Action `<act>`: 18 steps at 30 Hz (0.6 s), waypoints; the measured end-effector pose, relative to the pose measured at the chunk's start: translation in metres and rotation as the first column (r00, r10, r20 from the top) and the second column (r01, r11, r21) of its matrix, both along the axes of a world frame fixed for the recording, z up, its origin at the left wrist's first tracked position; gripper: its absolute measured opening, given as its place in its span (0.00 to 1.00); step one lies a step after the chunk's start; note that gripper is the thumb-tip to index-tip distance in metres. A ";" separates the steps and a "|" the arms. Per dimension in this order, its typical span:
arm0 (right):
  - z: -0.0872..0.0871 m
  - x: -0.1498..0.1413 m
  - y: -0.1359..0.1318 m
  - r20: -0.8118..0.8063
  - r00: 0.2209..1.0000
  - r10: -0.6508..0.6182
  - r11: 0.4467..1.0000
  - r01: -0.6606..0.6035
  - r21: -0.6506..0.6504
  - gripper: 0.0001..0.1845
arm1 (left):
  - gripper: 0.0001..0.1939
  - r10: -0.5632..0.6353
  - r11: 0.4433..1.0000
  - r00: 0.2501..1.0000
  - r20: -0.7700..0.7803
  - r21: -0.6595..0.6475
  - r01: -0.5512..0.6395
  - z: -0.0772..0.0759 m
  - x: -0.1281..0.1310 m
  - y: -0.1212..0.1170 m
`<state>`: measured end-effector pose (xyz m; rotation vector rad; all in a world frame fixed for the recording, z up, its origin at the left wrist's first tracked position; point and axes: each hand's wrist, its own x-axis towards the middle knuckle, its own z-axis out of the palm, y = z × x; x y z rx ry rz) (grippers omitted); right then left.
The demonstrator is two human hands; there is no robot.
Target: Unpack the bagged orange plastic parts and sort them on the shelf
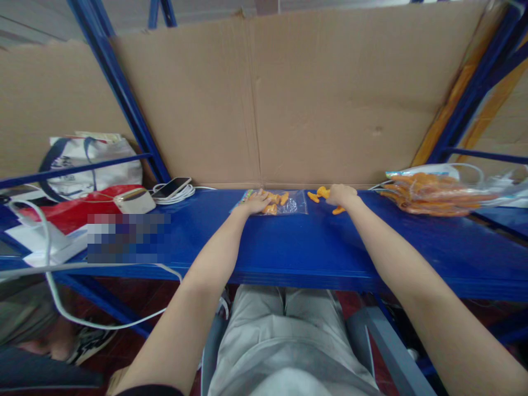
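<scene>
My left hand [256,202] lies flat with fingers stretched out on a clear plastic bag [297,202] on the blue shelf. Inside the bag are several small orange pieces [271,209], and a colourful label shows at its left end. To the right of the bag, my right hand [343,194] is closed, its fingertips at a rounded orange piece [323,192]. Another orange piece [313,196] lies just left of it, and one more [339,210] shows below the hand. The exact kind of the pieces is too small to make out.
A big clear bag of orange pieces [431,193] stands at the right. On the left are a phone [173,188] on a coiled white cable, a red bag [82,206], a white tote bag [99,165] and a power strip [61,250]. Cardboard [330,99] closes the back.
</scene>
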<state>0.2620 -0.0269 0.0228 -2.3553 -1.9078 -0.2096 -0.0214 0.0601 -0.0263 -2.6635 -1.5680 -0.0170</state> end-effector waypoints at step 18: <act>-0.007 -0.028 0.001 -0.173 0.818 0.549 0.835 -0.544 0.076 0.07 | 0.30 0.022 0.992 0.938 0.346 -0.124 0.023 0.003 0.003 -0.005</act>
